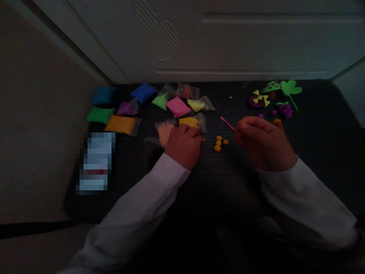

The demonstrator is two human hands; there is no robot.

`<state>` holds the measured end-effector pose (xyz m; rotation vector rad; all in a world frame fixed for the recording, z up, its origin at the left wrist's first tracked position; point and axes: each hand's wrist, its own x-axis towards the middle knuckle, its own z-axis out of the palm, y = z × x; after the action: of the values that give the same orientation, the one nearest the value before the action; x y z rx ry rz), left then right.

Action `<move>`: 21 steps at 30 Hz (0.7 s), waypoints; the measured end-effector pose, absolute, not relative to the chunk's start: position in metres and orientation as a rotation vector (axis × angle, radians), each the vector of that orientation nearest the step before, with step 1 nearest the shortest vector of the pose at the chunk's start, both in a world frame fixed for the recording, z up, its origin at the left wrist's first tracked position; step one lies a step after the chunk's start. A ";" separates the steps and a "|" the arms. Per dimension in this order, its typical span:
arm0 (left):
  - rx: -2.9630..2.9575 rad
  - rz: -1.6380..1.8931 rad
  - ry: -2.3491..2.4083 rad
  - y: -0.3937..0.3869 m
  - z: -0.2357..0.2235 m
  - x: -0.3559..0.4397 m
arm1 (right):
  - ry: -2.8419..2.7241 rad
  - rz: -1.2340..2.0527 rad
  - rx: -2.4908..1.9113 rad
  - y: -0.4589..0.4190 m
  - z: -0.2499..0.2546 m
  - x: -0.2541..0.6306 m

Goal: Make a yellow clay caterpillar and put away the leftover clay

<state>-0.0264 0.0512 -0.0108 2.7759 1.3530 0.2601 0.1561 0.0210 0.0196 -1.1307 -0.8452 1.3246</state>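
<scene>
Left hand point(184, 146) curls by a peach clay packet point(165, 134), grip unclear, right hand point(264, 142) has its grip pinched together near a pink clay tool point(226, 123), orange clay balls point(218, 143) between them on the dark desk point(228, 179).

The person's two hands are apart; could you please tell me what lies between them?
In the head view, four small round orange clay balls lie between the left hand and the right hand, beside a slim pink plastic modelling tool.
</scene>
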 end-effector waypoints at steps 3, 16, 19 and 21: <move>2.862 0.255 1.369 0.049 -0.010 -0.027 | -0.834 1.330 -1.131 0.022 0.018 0.155; 2.831 0.142 1.394 0.052 -0.002 -0.028 | -0.849 1.303 -1.113 0.023 0.017 0.157; 2.809 0.144 1.390 0.054 -0.003 -0.029 | -0.850 1.309 -1.117 0.022 0.018 0.157; 2.800 0.156 1.376 0.055 -0.004 -0.030 | -0.852 1.302 -1.118 0.022 0.018 0.157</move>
<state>-0.0298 0.0552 -0.0036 2.7999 1.3759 0.1556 0.1569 0.0220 0.0185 -1.1176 -0.8524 1.3017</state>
